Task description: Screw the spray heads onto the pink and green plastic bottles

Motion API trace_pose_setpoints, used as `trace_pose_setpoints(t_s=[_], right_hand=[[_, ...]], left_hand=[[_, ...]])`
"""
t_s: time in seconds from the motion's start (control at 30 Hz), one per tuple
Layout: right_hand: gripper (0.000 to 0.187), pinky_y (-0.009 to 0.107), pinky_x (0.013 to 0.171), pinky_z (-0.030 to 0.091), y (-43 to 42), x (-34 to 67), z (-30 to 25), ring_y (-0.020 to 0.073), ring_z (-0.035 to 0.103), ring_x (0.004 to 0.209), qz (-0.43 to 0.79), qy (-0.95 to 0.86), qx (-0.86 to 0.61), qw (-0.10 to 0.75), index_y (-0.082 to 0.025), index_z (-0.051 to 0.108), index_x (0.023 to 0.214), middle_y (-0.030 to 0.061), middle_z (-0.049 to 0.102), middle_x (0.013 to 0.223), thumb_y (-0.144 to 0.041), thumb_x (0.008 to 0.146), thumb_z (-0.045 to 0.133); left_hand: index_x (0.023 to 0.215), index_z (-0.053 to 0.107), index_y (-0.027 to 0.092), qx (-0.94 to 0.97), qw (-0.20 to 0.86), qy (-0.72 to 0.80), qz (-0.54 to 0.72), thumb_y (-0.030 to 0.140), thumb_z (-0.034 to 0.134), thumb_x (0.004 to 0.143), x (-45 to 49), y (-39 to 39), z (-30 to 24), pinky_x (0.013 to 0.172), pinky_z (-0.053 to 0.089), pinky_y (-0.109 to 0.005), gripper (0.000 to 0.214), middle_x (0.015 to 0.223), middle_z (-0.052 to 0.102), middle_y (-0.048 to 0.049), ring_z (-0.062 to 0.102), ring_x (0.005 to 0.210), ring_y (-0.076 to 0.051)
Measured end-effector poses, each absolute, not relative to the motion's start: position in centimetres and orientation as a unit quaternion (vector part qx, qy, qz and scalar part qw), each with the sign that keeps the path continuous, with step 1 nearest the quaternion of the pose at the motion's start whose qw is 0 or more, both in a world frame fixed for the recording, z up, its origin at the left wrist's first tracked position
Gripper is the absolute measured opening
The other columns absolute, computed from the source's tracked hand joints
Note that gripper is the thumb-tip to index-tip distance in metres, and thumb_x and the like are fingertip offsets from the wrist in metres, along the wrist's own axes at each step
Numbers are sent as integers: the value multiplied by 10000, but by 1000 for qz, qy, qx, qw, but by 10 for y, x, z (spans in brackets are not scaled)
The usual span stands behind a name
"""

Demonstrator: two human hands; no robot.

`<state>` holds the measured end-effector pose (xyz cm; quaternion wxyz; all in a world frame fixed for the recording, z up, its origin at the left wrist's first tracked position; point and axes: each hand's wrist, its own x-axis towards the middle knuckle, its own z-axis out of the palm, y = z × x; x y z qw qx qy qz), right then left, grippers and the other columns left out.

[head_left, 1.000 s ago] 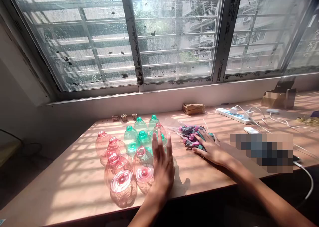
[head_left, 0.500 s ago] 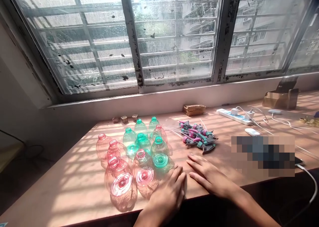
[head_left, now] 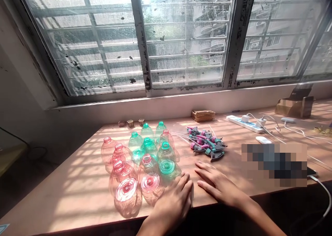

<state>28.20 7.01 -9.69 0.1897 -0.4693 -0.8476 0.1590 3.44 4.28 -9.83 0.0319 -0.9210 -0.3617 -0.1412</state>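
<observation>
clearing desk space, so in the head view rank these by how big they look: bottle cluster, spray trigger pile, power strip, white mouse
1. bottle cluster
2. spray trigger pile
3. power strip, similar length to the pile but thinner, and farther off, so unsure
4. white mouse

- No text, brand or number can be read on the bottles [head_left: 145, 156] just beside the left hand [head_left: 173, 201].
- None is legible on the spray heads [head_left: 206, 143] beyond the right hand [head_left: 220, 187].

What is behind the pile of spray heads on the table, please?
Behind the pile, against the wall, sits a small brown stack. A power strip lies to its right. Anything beneath the pile is covered.
</observation>
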Motion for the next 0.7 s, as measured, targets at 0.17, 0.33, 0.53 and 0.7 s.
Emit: trace_pose_setpoints(t_s=[0.17, 0.33, 0.53, 0.7], right_hand=[[660, 625, 1241, 358, 69, 284, -99, 400, 426, 1526, 164, -844, -468, 204, -92, 617, 1470, 225, 467, 1636, -575, 1062, 431], [644, 612, 1251, 349, 69, 284, -99, 385, 422, 1531, 164, -842, -471, 204, -117, 625, 1468, 203, 470, 1641, -580, 1059, 442], [621, 589, 1258, 349, 70, 285, -101, 370, 425, 1533, 159, -842, -471, 209, -121, 626, 1465, 195, 476, 1641, -560, 1064, 448], [625, 585, 1266, 331, 70, 285, -100, 372, 420, 1535, 172, -839, -473, 206, -123, 630, 1460, 199, 482, 1641, -570, 1064, 444]], left_hand=[[1440, 541, 147, -922, 36, -356, -146, 123, 541, 1022, 36, 43, -96, 1178, 508, -483, 419, 1575, 579, -175, 548, 1461, -309], [1443, 533, 178, -921, 38, -355, -155, 128, 545, 1021, 35, 43, -97, 1177, 512, -477, 424, 1577, 583, -154, 534, 1473, -301], [1427, 541, 169, -920, 36, -353, -165, 127, 550, 1021, 34, 43, -98, 1158, 533, -483, 408, 1548, 611, -162, 554, 1457, -314], [1444, 512, 168, -902, 41, -373, -214, 133, 552, 1021, 34, 42, -96, 1188, 488, -537, 427, 1675, 395, -227, 329, 1582, -382]])
